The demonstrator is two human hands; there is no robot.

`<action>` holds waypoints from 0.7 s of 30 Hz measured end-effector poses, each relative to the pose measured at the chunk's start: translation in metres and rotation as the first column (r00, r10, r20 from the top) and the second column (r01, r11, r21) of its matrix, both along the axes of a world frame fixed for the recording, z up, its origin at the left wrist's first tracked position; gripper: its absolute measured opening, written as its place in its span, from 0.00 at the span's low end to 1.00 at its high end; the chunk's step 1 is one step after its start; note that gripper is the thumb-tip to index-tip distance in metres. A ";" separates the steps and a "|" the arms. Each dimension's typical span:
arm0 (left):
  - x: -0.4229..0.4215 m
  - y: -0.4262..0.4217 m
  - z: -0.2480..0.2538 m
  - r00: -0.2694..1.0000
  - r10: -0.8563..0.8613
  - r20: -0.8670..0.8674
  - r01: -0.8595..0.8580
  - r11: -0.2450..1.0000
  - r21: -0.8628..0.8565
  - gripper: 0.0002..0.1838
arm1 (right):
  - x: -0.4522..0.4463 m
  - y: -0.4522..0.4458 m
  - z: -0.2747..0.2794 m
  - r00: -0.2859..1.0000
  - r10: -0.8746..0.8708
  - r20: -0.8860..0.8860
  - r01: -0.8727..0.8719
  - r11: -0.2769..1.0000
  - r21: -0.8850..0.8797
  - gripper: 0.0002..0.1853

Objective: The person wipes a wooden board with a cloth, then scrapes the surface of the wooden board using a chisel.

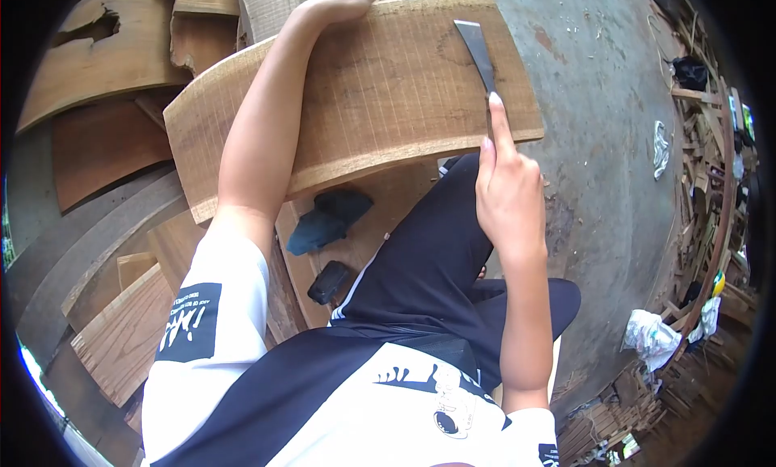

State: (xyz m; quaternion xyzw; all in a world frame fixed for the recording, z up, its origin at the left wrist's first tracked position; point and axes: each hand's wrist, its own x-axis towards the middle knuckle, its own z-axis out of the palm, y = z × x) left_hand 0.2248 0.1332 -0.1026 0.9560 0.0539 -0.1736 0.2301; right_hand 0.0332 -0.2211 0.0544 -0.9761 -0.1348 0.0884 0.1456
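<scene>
A broad wooden board [388, 79] lies across in front of me, its near edge pale and rough. My left arm reaches over it, and my left hand [339, 4] is curled at its far edge, with the fingertips partly hidden. My right hand [511, 184] is closed around the handle of a scraper [477, 50], the index finger stretched along it. The scraper's flared metal blade points away from me over the right end of the board. Most of the handle is hidden by my hand.
Several wooden slabs [105, 42] are stacked at the left. Below the board are a dark blue cloth [327, 220] and a small black object [329, 283]. Scrap wood and white plastic bags [651, 338] lie along the right side of the concrete floor [598, 143].
</scene>
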 end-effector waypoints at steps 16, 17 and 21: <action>-0.026 -0.034 0.064 0.994 -0.101 0.031 0.101 0.995 -0.011 0.25 | -0.004 0.005 0.004 0.997 -0.070 -0.010 0.071 0.995 0.064 0.28; -0.024 -0.028 0.050 0.997 -0.061 0.044 0.062 0.998 -0.028 0.25 | -0.012 0.003 0.006 0.994 -0.085 -0.062 0.090 0.993 0.071 0.28; -0.021 -0.034 0.047 0.992 -0.112 0.062 0.111 0.994 0.023 0.23 | -0.003 0.003 0.006 0.997 -0.059 -0.054 0.060 0.998 0.028 0.28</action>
